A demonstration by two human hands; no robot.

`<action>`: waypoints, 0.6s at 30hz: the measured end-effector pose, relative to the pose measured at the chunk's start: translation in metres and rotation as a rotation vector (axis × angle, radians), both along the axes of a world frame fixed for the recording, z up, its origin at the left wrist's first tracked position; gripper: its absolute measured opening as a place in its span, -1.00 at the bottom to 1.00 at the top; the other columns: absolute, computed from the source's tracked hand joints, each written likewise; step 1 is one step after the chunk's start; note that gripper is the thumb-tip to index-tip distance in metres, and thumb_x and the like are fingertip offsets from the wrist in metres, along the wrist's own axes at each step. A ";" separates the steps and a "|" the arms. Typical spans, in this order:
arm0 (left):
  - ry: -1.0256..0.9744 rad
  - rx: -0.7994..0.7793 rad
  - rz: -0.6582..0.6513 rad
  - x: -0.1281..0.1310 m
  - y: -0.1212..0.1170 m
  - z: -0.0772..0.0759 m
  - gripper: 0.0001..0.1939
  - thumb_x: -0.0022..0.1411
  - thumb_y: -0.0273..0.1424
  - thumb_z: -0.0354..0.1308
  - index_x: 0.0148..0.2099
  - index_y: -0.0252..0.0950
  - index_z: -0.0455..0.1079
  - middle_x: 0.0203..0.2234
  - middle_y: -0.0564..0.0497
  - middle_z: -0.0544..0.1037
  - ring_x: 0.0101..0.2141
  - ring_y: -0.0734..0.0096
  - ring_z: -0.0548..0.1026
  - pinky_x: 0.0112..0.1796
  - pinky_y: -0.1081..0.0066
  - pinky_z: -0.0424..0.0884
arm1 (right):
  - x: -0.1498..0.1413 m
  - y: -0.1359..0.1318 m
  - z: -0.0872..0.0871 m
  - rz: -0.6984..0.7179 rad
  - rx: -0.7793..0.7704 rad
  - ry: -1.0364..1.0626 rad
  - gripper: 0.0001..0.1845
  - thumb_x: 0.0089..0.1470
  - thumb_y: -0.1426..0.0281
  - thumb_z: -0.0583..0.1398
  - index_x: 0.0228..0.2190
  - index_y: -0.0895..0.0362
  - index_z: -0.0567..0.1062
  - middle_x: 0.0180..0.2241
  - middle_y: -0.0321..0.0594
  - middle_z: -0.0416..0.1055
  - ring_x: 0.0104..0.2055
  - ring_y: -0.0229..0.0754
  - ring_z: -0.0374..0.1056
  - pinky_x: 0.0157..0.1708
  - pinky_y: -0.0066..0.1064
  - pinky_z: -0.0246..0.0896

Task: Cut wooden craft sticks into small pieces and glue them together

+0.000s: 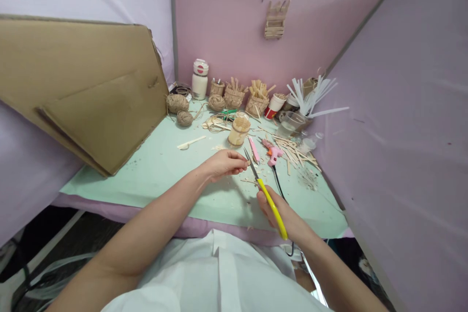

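Note:
My left hand [227,163] pinches a small piece of wooden stick [248,162] between thumb and fingertips, low over the table. In my right hand [276,207] is a pair of scissors [269,199] with yellow handles. Its slim metal blades point up and left, their tips right beside the small piece. Whether the blades touch it I cannot tell. Just beyond my hands stands a small round container [239,130] covered with wooden strips and dark bands. A pink cutter knife [253,150] and a pink glue gun [272,151] with a black cord lie near the blades.
Loose wooden sticks [292,150] lie at the right. Behind them are stick-filled baskets [257,102], white glue sticks [310,97], a plastic cup [290,124], twine balls [177,103] and a white jar [199,80]. Large cardboard [91,73] leans at the left; a small wooden piece [275,24] hangs on the wall.

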State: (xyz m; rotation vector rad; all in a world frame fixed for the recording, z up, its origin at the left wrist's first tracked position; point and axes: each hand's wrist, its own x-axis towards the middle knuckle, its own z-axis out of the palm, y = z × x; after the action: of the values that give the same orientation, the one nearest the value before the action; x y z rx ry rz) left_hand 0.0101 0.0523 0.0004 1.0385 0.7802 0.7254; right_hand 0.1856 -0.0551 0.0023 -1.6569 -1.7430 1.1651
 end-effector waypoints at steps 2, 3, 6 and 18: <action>0.012 0.006 -0.019 0.000 0.000 0.000 -0.71 -0.24 -0.31 0.38 -0.46 -0.40 0.47 -0.62 0.04 0.44 -0.61 0.66 0.28 -0.54 0.55 0.18 | 0.001 -0.003 0.002 -0.004 -0.009 -0.005 -0.60 0.11 0.00 -0.03 -0.46 0.08 0.20 -0.63 -0.42 0.08 -0.62 -0.32 -0.01 -0.67 -0.49 -0.10; 0.019 0.009 -0.029 -0.001 0.000 0.000 -0.71 -0.24 -0.31 0.38 -0.45 -0.40 0.47 -0.62 0.04 0.44 -0.60 0.66 0.28 -0.54 0.55 0.18 | 0.001 -0.004 0.003 -0.009 -0.007 -0.002 -0.60 0.11 0.00 -0.02 -0.46 0.08 0.21 -0.63 -0.41 0.09 -0.61 -0.32 -0.02 -0.67 -0.49 -0.11; 0.032 0.020 -0.061 -0.001 0.000 -0.001 -0.70 -0.23 -0.31 0.37 -0.44 -0.40 0.48 -0.60 0.03 0.44 -0.59 0.64 0.29 -0.53 0.54 0.18 | 0.003 -0.008 0.003 -0.009 -0.002 0.013 -0.61 0.11 0.01 -0.02 -0.47 0.08 0.20 -0.63 -0.40 0.09 -0.61 -0.32 -0.01 -0.67 -0.49 -0.11; 0.078 0.040 -0.124 -0.002 -0.002 0.001 -0.77 -0.21 -0.35 0.34 -0.47 -0.39 0.48 -0.62 0.05 0.43 -0.59 0.63 0.26 -0.56 0.55 0.16 | 0.013 -0.012 -0.002 0.036 -0.022 -0.007 -0.62 0.12 0.04 -0.01 -0.50 0.08 0.16 -0.58 -0.40 0.07 -0.56 -0.32 -0.05 -0.61 -0.48 -0.06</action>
State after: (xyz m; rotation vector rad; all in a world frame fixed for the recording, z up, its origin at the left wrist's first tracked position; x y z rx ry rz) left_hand 0.0085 0.0500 0.0010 1.1470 0.7634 0.5995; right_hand 0.1989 -0.0674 0.0002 -1.6506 -1.7773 1.1994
